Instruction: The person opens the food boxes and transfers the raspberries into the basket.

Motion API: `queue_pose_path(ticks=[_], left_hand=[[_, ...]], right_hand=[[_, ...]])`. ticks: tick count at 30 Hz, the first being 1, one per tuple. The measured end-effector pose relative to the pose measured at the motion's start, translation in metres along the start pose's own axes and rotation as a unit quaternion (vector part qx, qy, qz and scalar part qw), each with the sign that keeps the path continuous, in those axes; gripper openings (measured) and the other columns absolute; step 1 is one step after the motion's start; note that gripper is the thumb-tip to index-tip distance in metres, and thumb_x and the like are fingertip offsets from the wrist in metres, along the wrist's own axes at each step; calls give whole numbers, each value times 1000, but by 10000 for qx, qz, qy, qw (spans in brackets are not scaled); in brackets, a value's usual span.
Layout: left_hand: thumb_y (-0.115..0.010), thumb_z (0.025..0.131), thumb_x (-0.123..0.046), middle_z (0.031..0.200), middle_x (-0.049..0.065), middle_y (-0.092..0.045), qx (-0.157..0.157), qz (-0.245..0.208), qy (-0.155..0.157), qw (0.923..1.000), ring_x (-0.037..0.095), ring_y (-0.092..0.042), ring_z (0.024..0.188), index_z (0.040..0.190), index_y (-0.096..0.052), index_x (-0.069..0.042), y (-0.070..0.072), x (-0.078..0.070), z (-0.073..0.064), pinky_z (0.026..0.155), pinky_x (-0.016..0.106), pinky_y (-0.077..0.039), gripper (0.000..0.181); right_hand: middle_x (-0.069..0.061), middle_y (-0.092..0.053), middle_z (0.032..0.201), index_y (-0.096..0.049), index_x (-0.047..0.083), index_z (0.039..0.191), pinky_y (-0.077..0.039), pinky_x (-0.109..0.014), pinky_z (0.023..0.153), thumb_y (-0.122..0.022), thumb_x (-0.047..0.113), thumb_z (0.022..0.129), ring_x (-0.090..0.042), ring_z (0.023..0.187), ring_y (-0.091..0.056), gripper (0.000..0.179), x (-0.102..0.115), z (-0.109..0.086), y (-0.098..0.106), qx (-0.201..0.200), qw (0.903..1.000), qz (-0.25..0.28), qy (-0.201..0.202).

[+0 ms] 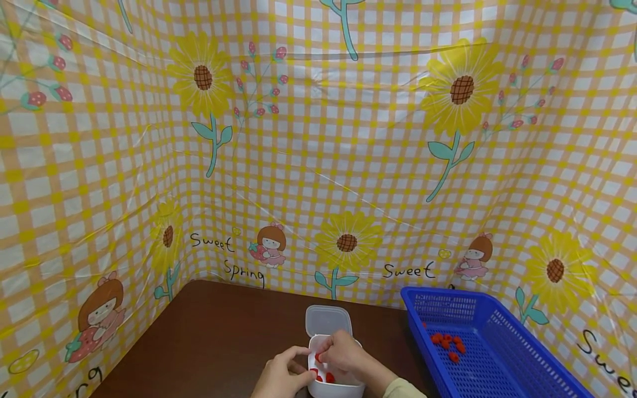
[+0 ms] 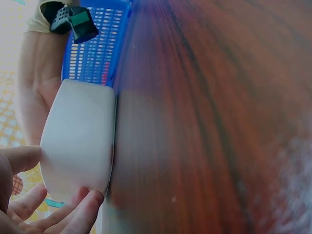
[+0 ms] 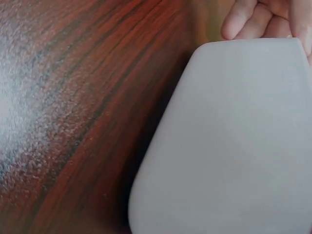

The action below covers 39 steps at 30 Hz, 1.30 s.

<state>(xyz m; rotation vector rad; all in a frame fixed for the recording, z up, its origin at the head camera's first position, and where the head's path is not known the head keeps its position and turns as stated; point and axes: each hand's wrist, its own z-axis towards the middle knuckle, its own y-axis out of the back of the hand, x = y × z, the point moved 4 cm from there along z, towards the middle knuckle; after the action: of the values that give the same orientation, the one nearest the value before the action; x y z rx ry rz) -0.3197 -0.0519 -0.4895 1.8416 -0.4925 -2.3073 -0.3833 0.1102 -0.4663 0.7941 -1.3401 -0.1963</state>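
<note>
Checked cloth behind a dark table. Left hand grasping the side of a white box; right hand curled inside, at a red piece, pinched or loose: cannot tell. Two others nearer the left hand; lid just beyond; blue basket rightward.

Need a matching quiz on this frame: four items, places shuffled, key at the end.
Items
1. Blue perforated plastic basket
2. Translucent rounded lid
3. Left hand
4. Right hand

Places
A. Fingers inside the white rounded-corner plastic box
B. At the box's far side, off its opening
C. On the right of the dark brown wooden table, with small red pieces in it
D. Touching the box's left side

Pairs: 1-C, 2-B, 3-D, 4-A
</note>
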Motion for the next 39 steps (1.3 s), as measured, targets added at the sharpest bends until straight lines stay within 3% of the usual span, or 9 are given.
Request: queue_pose_path(ticks=[8, 15, 19, 23, 30, 32, 37, 39], left_hand=[[-78, 83, -19, 79, 1, -72, 27, -48, 70, 10000, 15, -69, 70, 122, -67, -10, -1, 0, 0, 61, 30, -52, 42], [-80, 84, -21, 80, 2, -71, 42, -37, 254, 9997, 17, -69, 71, 121, -67, -10, 0, -1, 1, 63, 35, -53, 40], [-80, 84, -23, 80, 1, -71, 60, -22, 336, 9994, 17, -68, 71, 120, -68, -12, 0, 0, 2, 64, 35, -54, 40], [-80, 84, -23, 80, 2, -70, 79, -31, 371, 9993, 18, -68, 71, 120, -68, -12, -1, 0, 3, 64, 37, -54, 39], [-80, 84, -22, 80, 2, -70, 52, -36, 312, 9995, 18, -69, 72, 119, -68, -12, 1, 1, 3, 65, 37, -55, 38], [-80, 85, -21, 81, 2, -70, 62, -38, 276, 9996, 18, -69, 72, 120, -68, -11, 1, 1, 3, 64, 37, -55, 38], [-79, 85, -21, 81, 3, -71, 124, -97, 270, 9995, 19, -69, 72, 121, -68, -11, 1, 0, 2, 64, 37, -55, 39], [-79, 85, -21, 81, 3, -71, 136, -111, 289, 9994, 19, -69, 72, 121, -68, -11, 1, 0, 2, 64, 37, -55, 39]], right_hand=[[4, -52, 59, -76, 1, 87, -24, -16, 39, -69, -1, 83, 0, 39, -24, 9, 9, -4, 15, 199, 9990, 317, -232], [-9, -71, 79, -77, -1, 97, -24, -16, 39, -69, 1, 86, -2, 40, -21, 13, 14, -4, 39, 247, 9977, 462, -424], [-9, -72, 87, -76, -1, 99, -25, -17, 40, -68, 2, 88, -4, 41, -22, 14, 14, -4, 55, 80, 9974, 439, -574], [0, -64, 75, -75, -2, 102, -23, -20, 41, -67, 2, 90, -6, 42, -21, 15, 16, -5, 72, -86, 9963, 478, -716], [2, -53, 66, -73, -5, 108, -20, -23, 43, -64, 2, 92, -9, 45, -16, 19, 16, -7, 101, -409, 9948, 434, -822], [4, -42, 60, -72, -5, 109, -19, -23, 44, -64, 2, 92, -9, 46, -16, 20, 13, -7, 109, -495, 9939, 486, -857], [8, -28, 54, -71, -7, 110, -19, -23, 44, -65, 2, 91, -8, 46, -15, 22, 4, -6, 131, -701, 9923, 536, -872], [8, -30, 53, -72, -6, 110, -19, -23, 43, -65, 2, 91, -8, 46, -15, 22, 2, -7, 140, -768, 9918, 514, -884]])
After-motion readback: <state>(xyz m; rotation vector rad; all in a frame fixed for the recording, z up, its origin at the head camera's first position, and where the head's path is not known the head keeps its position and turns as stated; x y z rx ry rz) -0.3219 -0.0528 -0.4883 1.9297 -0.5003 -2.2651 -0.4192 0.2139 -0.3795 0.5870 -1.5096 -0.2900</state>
